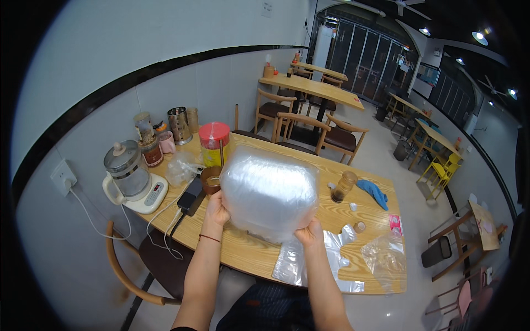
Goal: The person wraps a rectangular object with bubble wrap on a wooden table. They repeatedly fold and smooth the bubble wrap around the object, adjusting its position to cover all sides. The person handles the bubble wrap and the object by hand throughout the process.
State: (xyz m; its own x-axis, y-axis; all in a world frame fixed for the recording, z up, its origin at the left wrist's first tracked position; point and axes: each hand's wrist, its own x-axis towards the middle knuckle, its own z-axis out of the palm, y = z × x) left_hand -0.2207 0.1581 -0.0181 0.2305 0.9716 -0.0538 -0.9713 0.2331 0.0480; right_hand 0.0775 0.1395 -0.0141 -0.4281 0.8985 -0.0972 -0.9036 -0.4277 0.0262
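Observation:
Between my two hands a large clear plastic bag [269, 192], puffed up and shiny, is held above a wooden table [244, 258]. My left hand [217, 210] grips its near left corner. At the near right corner, the fingers of my right hand [310, 231] are closed on the plastic. Under and beside my right forearm lie flat plastic carrier bags [292, 262] with cut-out handles. A crumpled clear plastic wrapper [385, 256] is spread at the table's right end. The bag hides the middle of the tabletop.
A glass kettle [126, 176] on its white base stands left, its cord running to the wall socket [64, 178]. Nearby are a black power adapter [192, 196], a red-lidded jar [213, 140] and a brown cup [211, 180]. Rightward are a glass bottle [343, 186] and a blue cloth [372, 192].

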